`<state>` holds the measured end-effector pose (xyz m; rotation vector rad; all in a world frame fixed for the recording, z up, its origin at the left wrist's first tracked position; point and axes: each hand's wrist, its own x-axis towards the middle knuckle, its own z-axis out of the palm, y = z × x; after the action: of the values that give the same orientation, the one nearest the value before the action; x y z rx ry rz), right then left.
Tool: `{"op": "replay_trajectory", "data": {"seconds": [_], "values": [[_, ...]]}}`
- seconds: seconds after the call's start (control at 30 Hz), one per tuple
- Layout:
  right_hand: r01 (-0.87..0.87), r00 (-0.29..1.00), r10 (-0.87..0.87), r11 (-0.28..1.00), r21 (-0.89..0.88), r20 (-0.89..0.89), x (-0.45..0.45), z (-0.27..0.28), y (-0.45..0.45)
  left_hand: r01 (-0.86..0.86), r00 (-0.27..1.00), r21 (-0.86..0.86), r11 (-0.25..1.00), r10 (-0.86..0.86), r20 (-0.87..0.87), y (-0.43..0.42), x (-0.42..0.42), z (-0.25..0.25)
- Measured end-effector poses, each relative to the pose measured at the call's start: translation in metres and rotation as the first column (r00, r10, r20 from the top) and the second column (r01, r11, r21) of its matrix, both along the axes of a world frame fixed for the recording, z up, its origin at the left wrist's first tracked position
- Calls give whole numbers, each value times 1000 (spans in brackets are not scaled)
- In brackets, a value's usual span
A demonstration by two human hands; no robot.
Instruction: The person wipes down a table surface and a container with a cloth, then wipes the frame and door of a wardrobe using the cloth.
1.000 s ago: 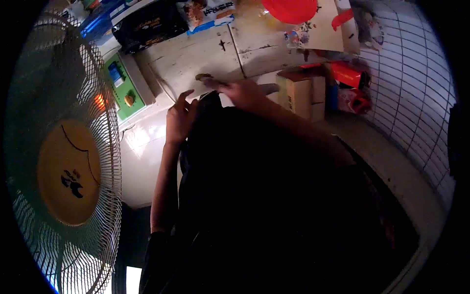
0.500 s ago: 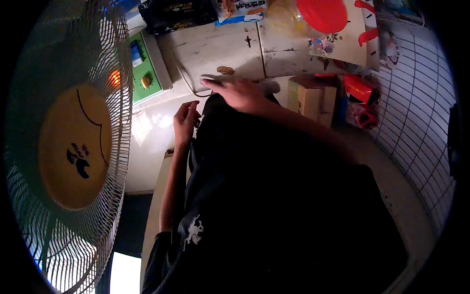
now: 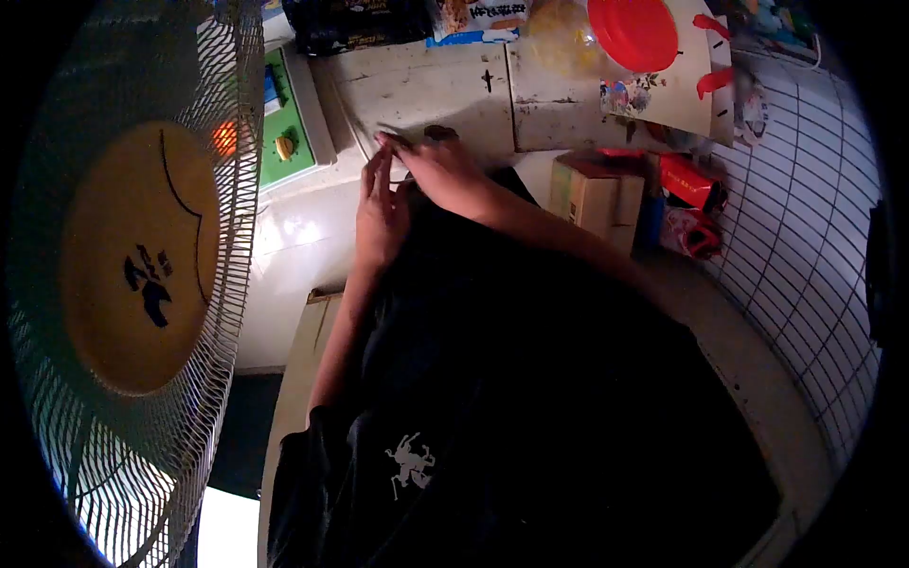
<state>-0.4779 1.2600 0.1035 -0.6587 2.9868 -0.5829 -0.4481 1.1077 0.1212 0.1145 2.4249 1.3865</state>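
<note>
My left hand (image 3: 383, 222) is raised at the edge of the white surface, its fingers pointing up and drawn close together. Coming across from the right, my right hand (image 3: 443, 172) has its fingertips pressed together right at the tips of my left fingers. Whatever lies between the fingertips is too small and dark to make out. Below both hands, the black shirt (image 3: 530, 360) with a white print fills the middle of the view. A thin cord (image 3: 358, 133) runs over the white surface (image 3: 417, 90) just beyond the fingers.
A large fan (image 3: 142, 256) with a wire guard stands close on the left. A green panel (image 3: 292, 123) with a knob is behind it. A cardboard box (image 3: 598, 199) and red packaging (image 3: 689, 180) sit at right, beside a wire grid (image 3: 791, 218). Dark packets (image 3: 355, 24) and a red lid (image 3: 634, 33) lie at the back.
My left hand has moved up and right, and my right hand a little to the left, so their fingertips now meet. The view has shifted slightly.
</note>
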Motion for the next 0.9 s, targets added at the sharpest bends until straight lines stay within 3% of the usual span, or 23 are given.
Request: {"op": "replay_trajectory", "data": {"seconds": [0.03, 0.07, 0.13, 0.23, 0.27, 0.3, 0.33, 0.37, 0.43, 0.47, 0.5, 0.53, 0.57, 0.63, 0.67, 0.7, 0.73, 0.77, 0.83, 0.87, 0.9], "values": [[-14, 1000, 14, 998, 59, 12, 1, 12, 4, 2, 1000, 0, 1000, -2, -5, -1, 1, -3], [63, 994, -53, 991, -114, 94, 10, -4, 6, 60, 998, 30, 998, -59, -31, -2, 6, -10], [40, 995, -30, 993, -107, 100, 4, -6, 5, 111, 992, 57, 992, -108, -65, 1, 2, -10], [50, 992, -34, 990, -130, 121, -3, -21, -3, -19, 992, -22, 1000, 16, -129, 6, -11, -4], [60, 993, -43, 986, -157, 110, -2, -18, -4, 103, 993, -46, 994, -106, -53, -3, -16, 3], [67, 994, -51, 981, -183, 92, -6, -12, -5, 105, 993, -48, 993, -108, -53, -7, -13, -1], [110, 982, -69, 965, -239, 175, -3, 6, 2, 193, 981, -13, 981, -193, 5, -11, -8, -6], [109, 983, -69, 964, -241, 172, 1, 4, 3, 275, 959, 27, 961, -276, 58, -14, -4, -10], [74, 997, -77, 973, -219, -6, 3, 0, 5, 253, 967, 9, 967, -253, 5, -2, -3, -6], [94, 985, -75, 988, -124, 153, 3, -4, 3, 154, 987, -10, 988, -154, -44, 4, -6, -6], [100, 985, -81, 988, -118, 152, -6, -1, 3, 55, 994, -22, 998, -57, -89, 8, -6, -5], [90, 959, -62, 992, -92, 276, -15, 1, 3, 76, 997, -4, 997, -76, -28, 2, -12, -6], [76, 918, -41, 994, -73, 394, -21, 0, 3, 126, 973, -103, 987, -143, -182, -3, -16, -10], [92, 895, -45, 992, -85, 444, -22, -9, 15, -49, 972, 212, 976, -2, 236, -10, -21, 5], [154, 897, 36, 909, -387, 441, -20, -21, 25, -133, 979, 224, 966, 93, 181, -7, -23, 11], [202, 903, 116, 735, -648, 414, -19, -27, 35, -215, 974, 243, 946, 188, 129, -2, -22, 16], [344, 822, 161, 625, -701, 547, -20, -4, 41, -322, 942, 328, 888, 266, 204, 0, -22, 20], [345, 823, 155, 628, -698, 546, -21, 16, 48, -346, 933, 342, 874, 283, 220, 2, -27, 21], [552, 580, 252, 577, -602, 774, -21, 41, 58, -409, 889, 540, 736, 188, 417, 11, -37, 39], [574, 627, 295, 452, -683, 721, -17, 37, 58, -407, 890, 543, 734, 186, 416, 16, -38, 43], [571, 630, 294, 452, -685, 719, -16, 41, 60, -473, 838, 626, 620, 97, 537, 20, -40, 46]]}}
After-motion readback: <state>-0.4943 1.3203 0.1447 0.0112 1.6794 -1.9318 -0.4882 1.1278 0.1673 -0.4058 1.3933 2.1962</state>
